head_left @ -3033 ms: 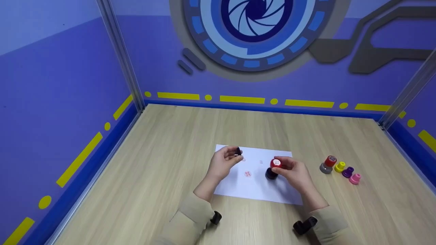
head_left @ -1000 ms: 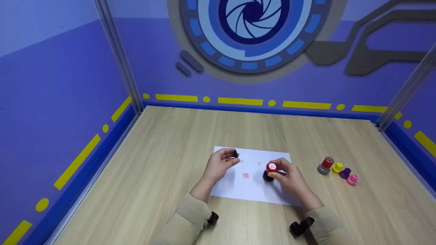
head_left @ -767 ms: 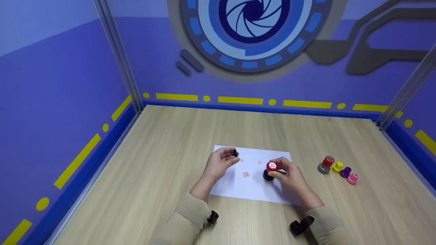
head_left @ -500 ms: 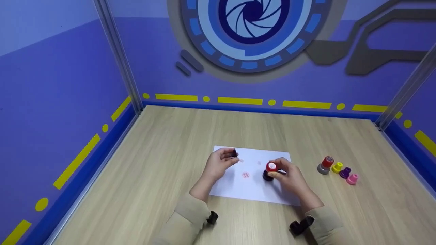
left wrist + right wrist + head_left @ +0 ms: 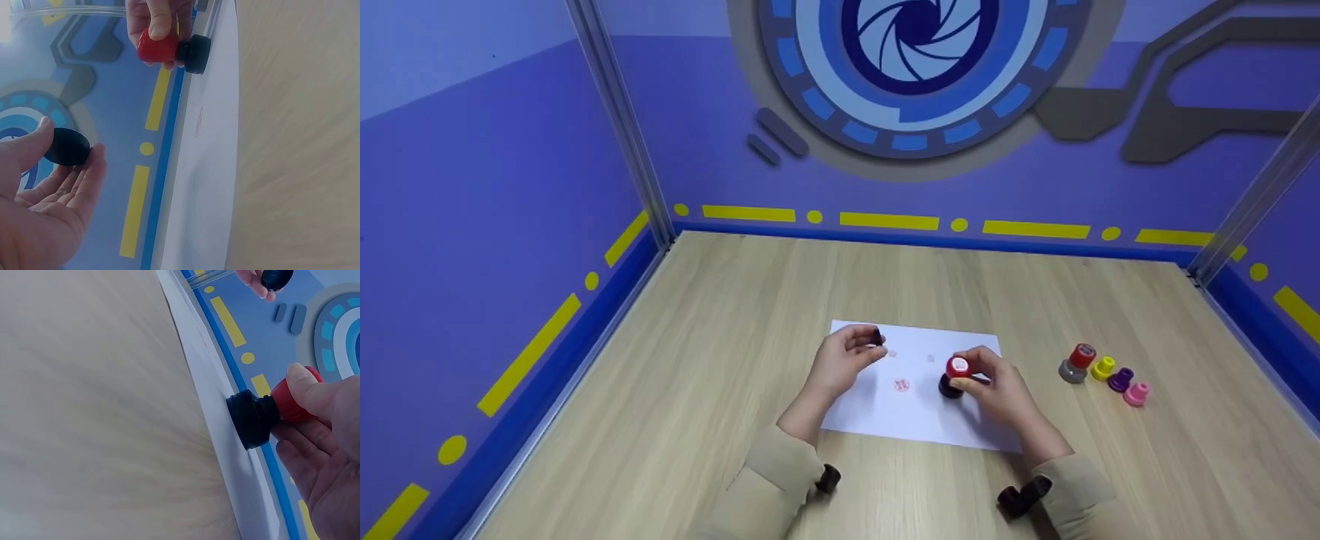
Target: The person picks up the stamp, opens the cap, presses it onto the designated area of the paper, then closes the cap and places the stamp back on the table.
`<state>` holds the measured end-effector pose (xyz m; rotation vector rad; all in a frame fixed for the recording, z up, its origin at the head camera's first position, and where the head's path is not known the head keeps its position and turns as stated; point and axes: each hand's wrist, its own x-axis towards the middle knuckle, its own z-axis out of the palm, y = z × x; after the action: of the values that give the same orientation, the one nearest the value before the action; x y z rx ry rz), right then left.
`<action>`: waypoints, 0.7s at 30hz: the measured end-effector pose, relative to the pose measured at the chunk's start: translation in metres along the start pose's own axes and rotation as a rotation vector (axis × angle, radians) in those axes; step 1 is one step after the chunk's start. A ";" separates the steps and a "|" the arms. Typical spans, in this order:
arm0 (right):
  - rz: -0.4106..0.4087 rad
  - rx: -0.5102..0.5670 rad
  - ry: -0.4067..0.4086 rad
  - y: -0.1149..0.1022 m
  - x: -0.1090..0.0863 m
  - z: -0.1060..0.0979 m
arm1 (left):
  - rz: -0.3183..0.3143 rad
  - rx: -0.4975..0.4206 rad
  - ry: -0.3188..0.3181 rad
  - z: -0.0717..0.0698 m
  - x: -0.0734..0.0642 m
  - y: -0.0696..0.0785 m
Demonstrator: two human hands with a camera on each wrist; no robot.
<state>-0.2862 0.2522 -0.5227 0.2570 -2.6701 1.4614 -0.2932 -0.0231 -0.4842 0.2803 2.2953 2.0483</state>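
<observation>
My right hand (image 5: 997, 382) pinches the red handle (image 5: 291, 400) of a stamp between thumb and fingers. The stamp's round black base (image 5: 248, 421) faces down at the right part of a white sheet of paper (image 5: 915, 420); whether it touches the sheet I cannot tell. A white label with a printed design tops the handle. Over the paper's left side, my left hand (image 5: 840, 364) holds a round black cap (image 5: 67, 147) by its edges, between thumb and fingertips. A round red print (image 5: 901, 385) lies on the sheet between the hands, with two fainter marks farther back.
To the right of the paper stand a red-and-grey stamp (image 5: 1078, 364) and small yellow (image 5: 1103, 368), purple (image 5: 1120, 380) and pink stamps (image 5: 1137, 394) in a slanting row. Blue-purple panels (image 5: 825, 180) border the wooden table (image 5: 697, 360) at the back and sides.
Since three seconds ago the stamp has shifted slightly left and its handle sits a little lower. Over the last second both hands hold nearly still. The cap stays in my left hand.
</observation>
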 end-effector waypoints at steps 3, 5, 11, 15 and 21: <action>0.004 -0.001 0.003 0.000 0.000 0.000 | 0.000 -0.002 0.000 0.000 0.000 0.000; 0.008 -0.002 0.003 0.000 0.000 -0.001 | -0.001 -0.003 0.002 0.001 0.000 0.000; 0.042 -0.004 -0.014 0.001 -0.002 -0.001 | 0.001 -0.016 -0.001 0.001 0.000 -0.003; 0.064 0.006 -0.010 -0.003 -0.002 -0.006 | 0.001 -0.009 -0.002 0.000 0.000 -0.001; 0.049 0.271 0.133 -0.025 -0.001 -0.029 | 0.000 -0.002 0.004 -0.001 -0.001 0.006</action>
<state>-0.2806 0.2631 -0.4867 0.1073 -2.3894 1.7874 -0.2918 -0.0237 -0.4786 0.2767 2.2961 2.0527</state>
